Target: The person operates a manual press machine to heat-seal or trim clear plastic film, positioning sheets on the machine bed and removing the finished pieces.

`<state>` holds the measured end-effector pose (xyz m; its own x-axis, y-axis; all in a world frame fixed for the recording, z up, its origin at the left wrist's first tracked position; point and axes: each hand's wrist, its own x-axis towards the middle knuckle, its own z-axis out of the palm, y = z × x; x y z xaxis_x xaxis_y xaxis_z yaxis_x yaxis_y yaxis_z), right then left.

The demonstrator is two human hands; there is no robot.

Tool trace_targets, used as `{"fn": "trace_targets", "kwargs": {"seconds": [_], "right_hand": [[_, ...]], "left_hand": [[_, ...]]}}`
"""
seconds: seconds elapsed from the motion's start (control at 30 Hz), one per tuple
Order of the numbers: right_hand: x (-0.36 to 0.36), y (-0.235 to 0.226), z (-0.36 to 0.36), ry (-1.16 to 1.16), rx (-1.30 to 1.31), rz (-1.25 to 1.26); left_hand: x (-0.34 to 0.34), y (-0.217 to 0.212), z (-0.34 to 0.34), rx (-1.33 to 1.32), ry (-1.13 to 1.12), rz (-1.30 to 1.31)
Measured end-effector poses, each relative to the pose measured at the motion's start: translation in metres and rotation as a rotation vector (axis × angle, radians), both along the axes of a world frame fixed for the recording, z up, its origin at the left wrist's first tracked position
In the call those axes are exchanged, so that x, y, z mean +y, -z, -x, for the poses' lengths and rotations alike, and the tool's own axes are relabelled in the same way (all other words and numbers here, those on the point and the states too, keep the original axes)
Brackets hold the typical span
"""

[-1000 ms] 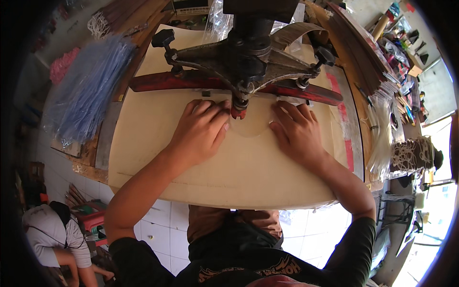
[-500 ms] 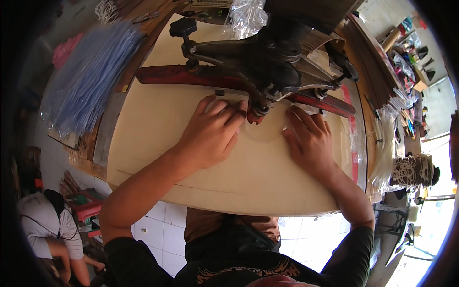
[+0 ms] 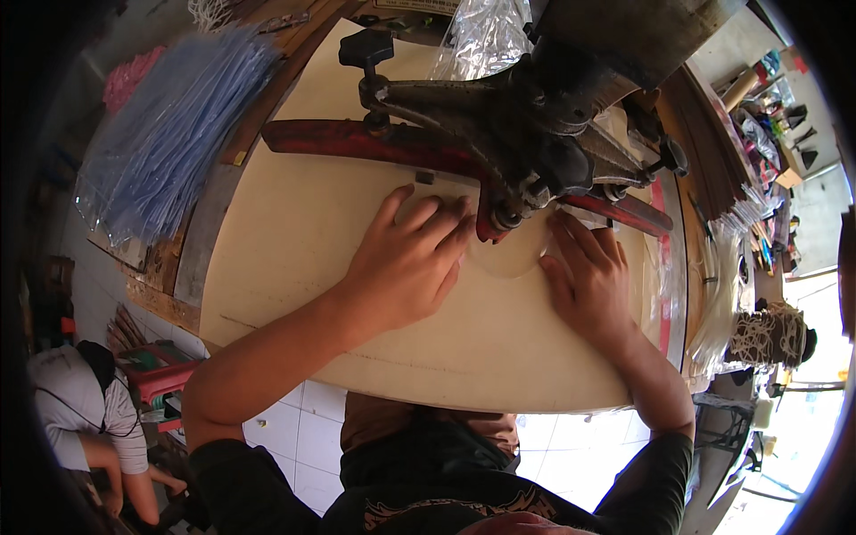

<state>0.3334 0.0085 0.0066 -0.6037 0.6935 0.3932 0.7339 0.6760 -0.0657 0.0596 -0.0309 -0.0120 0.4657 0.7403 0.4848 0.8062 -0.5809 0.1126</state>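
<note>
Head view: the left hand (image 3: 406,267) and right hand (image 3: 588,276) lie flat, fingers spread and gripping nothing, on a pale cream sheet (image 3: 357,294) spread over the worktable. Between the fingertips stands the dark metal press head (image 3: 526,152) with its red bar (image 3: 374,143). The step in hand appears to be positioning; the next move likely calls for steady pressure. Beyond the left fingers lie blue-tinted clear plastic sleeves (image 3: 169,143); beyond the right, clear bags (image 3: 722,285).
</note>
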Motion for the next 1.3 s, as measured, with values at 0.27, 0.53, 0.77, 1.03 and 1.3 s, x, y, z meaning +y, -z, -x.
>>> {"fn": "trace_targets", "kwargs": {"seconds": [0.27,0.53,0.77,1.03,1.3], "right_hand": [[0.0,0.0,0.0,-0.004,-0.009,-0.011],[-0.001,-0.002,0.0,0.009,0.004,0.02],[-0.002,-0.004,0.001,0.017,0.011,0.044],[-0.001,-0.001,0.0,0.007,0.017,0.014],[0.0,-0.001,0.0,0.002,0.014,-0.012]], "left_hand": [[0.001,-0.001,0.0,0.007,-0.015,0.005],[0.005,0.0,0.003,-0.042,0.02,0.086],[0.009,0.0,0.003,-0.038,0.02,0.076],[0.012,-0.001,0.002,-0.032,0.023,0.065],[0.013,-0.002,0.001,-0.014,0.026,0.04]]}}
